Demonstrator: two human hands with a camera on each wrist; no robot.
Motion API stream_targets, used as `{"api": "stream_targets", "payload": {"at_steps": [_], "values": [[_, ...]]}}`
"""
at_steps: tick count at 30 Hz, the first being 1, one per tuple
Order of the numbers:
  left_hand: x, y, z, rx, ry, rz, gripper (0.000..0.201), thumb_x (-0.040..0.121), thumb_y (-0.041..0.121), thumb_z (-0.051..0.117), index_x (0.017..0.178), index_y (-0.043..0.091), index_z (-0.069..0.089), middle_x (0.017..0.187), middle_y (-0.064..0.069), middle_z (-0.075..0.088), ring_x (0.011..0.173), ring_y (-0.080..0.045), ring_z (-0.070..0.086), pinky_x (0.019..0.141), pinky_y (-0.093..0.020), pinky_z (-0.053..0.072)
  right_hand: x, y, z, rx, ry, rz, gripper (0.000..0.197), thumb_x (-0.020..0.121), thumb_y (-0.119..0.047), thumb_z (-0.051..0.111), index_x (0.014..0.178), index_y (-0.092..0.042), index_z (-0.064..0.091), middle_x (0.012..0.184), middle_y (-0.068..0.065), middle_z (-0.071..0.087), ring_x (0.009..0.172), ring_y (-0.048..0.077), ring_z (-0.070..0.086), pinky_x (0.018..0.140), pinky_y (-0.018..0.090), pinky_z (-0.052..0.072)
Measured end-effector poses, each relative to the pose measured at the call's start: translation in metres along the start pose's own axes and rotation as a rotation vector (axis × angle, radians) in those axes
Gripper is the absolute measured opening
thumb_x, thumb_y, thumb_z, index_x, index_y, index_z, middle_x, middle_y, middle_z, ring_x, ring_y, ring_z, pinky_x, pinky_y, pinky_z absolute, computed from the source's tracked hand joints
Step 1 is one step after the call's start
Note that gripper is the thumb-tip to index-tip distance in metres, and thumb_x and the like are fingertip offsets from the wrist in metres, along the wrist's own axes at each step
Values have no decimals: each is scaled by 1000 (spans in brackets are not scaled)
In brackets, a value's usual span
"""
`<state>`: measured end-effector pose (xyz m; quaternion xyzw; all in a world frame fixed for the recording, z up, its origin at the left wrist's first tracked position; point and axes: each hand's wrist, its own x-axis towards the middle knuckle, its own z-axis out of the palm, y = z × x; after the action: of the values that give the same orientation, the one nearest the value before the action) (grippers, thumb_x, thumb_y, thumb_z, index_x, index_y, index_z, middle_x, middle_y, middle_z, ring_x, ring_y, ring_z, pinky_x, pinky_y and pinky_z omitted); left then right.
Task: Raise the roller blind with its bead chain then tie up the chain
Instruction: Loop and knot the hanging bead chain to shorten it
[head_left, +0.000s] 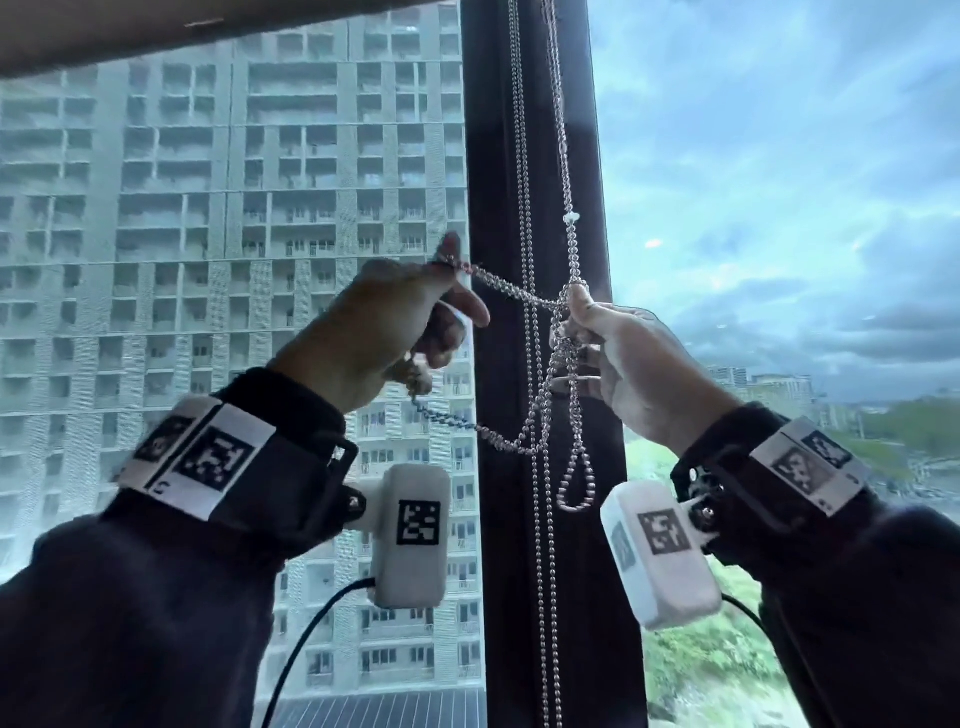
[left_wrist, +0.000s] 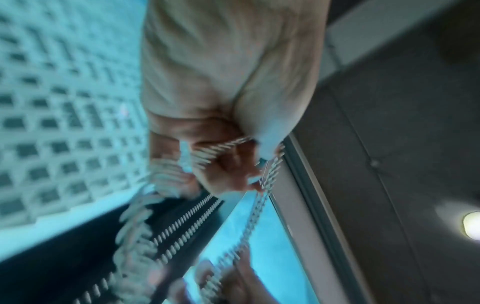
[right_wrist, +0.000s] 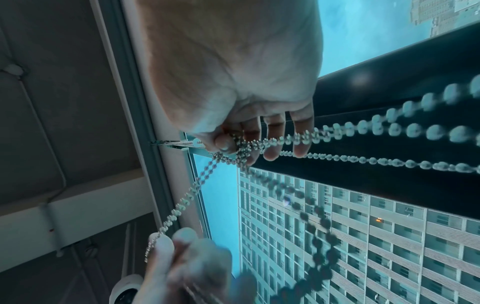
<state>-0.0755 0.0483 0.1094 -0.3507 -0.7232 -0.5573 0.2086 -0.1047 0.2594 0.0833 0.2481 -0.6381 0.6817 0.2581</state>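
A silver bead chain (head_left: 530, 218) hangs in front of the dark window post (head_left: 493, 156). The raised blind's bottom edge (head_left: 156, 36) shows at the top left. My left hand (head_left: 415, 317) pinches a doubled strand of the chain and holds it out to the left of the post. At the post my right hand (head_left: 587, 332) pinches a gathered knot of chain (right_wrist: 241, 148) between thumb and fingers. A small loop (head_left: 576, 478) dangles below the right hand. The left wrist view is blurred; the chain (left_wrist: 213, 156) crosses the curled fingers there.
Window glass (head_left: 779, 208) lies on both sides of the post, with a tall apartment block (head_left: 208, 260) outside on the left. A second pair of chain strands (head_left: 545, 597) hangs straight down the post. In the wrist views a ceiling (left_wrist: 389, 102) and a lamp (left_wrist: 471, 228) show.
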Motion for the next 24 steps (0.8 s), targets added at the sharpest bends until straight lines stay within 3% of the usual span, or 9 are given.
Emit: {"api": "stream_targets", "payload": {"at_steps": [3, 5, 7, 9, 11, 15, 18, 22, 24], "values": [[0, 1, 14, -471, -101, -12, 73, 93, 68, 29, 68, 8, 60, 45, -3, 46, 59, -23, 67, 70, -49, 60, -3, -2, 7, -13, -31, -10, 32, 96, -41, 57, 73, -19, 56, 73, -7, 53, 68, 11, 53, 77, 41, 50], [-2, 1, 22, -637, -205, -62, 81, 86, 78, 25, 71, 6, 60, 42, -1, 38, 43, -18, 56, 63, -46, 60, -2, -1, 10, -12, -37, -10, 34, 96, -41, 58, 71, -19, 55, 71, -7, 55, 68, 11, 55, 81, 44, 51], [-3, -2, 29, -479, -252, -80, 72, 91, 72, 29, 87, 8, 61, 46, 3, 34, 34, -9, 34, 43, -22, 42, -4, 1, 10, 3, -37, 9, 32, 97, -41, 58, 75, -18, 55, 78, -2, 56, 76, 16, 55, 79, 42, 49], [-1, -9, 39, -111, -182, -24, 37, 101, 43, 44, 104, 9, 58, 53, 4, 38, 37, -7, 25, 39, -18, 23, -6, 3, 10, 11, -62, 25, 31, 98, -41, 55, 85, -14, 60, 85, 5, 60, 84, 22, 53, 80, 40, 45], [-1, -16, 47, 99, -86, 13, 20, 99, 22, 56, 103, 2, 61, 57, 2, 47, 37, -7, 28, 36, -21, 24, -8, 3, 12, 8, -79, 29, 35, 99, -42, 52, 83, -12, 63, 79, 2, 67, 87, 22, 54, 83, 41, 43], [-2, -23, 59, 184, 30, 40, 17, 88, 14, 72, 94, 0, 66, 38, 15, 50, 26, 2, 40, 33, -9, 31, -9, 2, 17, -15, -64, 9, 40, 102, -42, 47, 70, -18, 49, 67, -4, 51, 74, 15, 50, 82, 36, 39], [-2, -25, 61, 256, 21, 56, 12, 85, 0, 68, 90, 9, 75, 55, 8, 61, 30, -1, 37, 34, -13, 30, -9, 3, 21, 1, -68, 29, 43, 99, -46, 48, 65, -20, 44, 69, -2, 46, 67, 14, 44, 75, 36, 37], [-4, -30, 54, 275, -42, 63, 13, 89, 7, 68, 81, 2, 77, 60, 5, 64, 36, -7, 36, 36, -20, 30, -7, 12, 13, -88, -72, 46, 43, 94, -53, 56, 67, -20, 48, 60, -7, 56, 59, 9, 57, 86, 43, 43], [-7, -30, 51, 319, -107, 23, 22, 93, 19, 67, 80, 5, 77, 51, 2, 59, 33, -5, 35, 35, -19, 29, -8, 20, 7, -152, -87, 55, 40, 90, -55, 62, 72, -20, 53, 65, -3, 63, 71, 14, 60, 86, 46, 42]]}}
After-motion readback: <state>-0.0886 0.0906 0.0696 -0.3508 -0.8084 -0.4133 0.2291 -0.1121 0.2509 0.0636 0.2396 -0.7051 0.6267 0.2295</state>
